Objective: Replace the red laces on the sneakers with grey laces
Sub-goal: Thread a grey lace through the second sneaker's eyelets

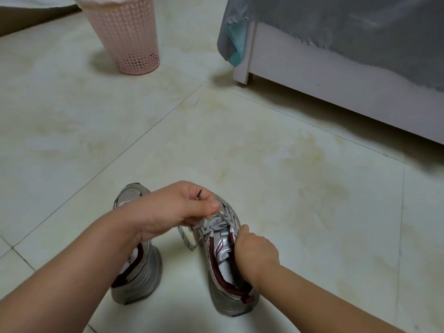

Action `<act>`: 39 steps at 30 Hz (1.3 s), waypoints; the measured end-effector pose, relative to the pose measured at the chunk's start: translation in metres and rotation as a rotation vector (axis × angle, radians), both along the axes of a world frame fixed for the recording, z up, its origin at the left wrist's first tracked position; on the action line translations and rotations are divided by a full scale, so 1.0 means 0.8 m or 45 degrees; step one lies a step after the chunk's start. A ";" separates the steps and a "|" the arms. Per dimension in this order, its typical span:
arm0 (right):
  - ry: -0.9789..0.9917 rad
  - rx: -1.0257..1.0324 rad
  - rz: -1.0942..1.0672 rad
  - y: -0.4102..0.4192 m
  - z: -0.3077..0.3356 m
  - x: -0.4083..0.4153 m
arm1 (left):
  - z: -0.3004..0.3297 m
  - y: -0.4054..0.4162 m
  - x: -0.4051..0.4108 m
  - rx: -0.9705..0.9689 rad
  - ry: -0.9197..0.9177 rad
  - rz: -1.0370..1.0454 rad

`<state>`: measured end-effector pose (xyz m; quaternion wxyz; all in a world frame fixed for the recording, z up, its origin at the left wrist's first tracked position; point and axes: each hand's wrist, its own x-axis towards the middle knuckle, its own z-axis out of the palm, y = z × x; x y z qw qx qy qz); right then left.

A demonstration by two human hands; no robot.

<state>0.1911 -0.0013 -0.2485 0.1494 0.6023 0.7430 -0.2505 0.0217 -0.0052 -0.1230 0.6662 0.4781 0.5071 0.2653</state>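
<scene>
1. The left sneaker (138, 248) stood on the floor (264, 152), mostly behind the left forearm
2. The left hand (177, 207) pinched a dark red lace tip (199, 194), likely to thread or pull it
3. The right hand (254, 248) gripped the right sneaker (223, 255) at its collar, steadying it; grey laces (216, 223) crossed its eyelets

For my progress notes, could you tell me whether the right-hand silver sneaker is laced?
Laced: grey laces criss-cross the silver mesh sneaker; a loose end hangs left.

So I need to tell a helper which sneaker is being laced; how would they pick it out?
On the tiled floor before the bed frame stand two silver sneakers. It is the right sneaker, with grey laces and both hands on it.
</scene>
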 end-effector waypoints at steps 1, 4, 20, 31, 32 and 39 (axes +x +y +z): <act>0.000 -0.006 -0.002 0.000 0.002 -0.001 | -0.002 -0.002 0.003 -0.027 -0.038 0.049; -0.034 -0.056 0.004 0.002 0.005 -0.004 | -0.016 0.000 0.008 0.069 0.097 0.183; 1.196 -0.324 -1.047 0.068 0.074 0.026 | -0.130 -0.002 0.016 -0.031 0.958 0.427; 0.735 -0.153 -0.959 0.059 0.048 0.026 | -0.142 -0.013 0.010 0.112 0.789 0.216; 0.690 -0.069 -0.773 0.056 0.050 0.020 | -0.134 -0.010 0.013 0.129 0.744 0.223; 0.863 -0.077 0.003 0.034 0.056 -0.024 | -0.080 0.007 0.011 0.240 0.529 0.250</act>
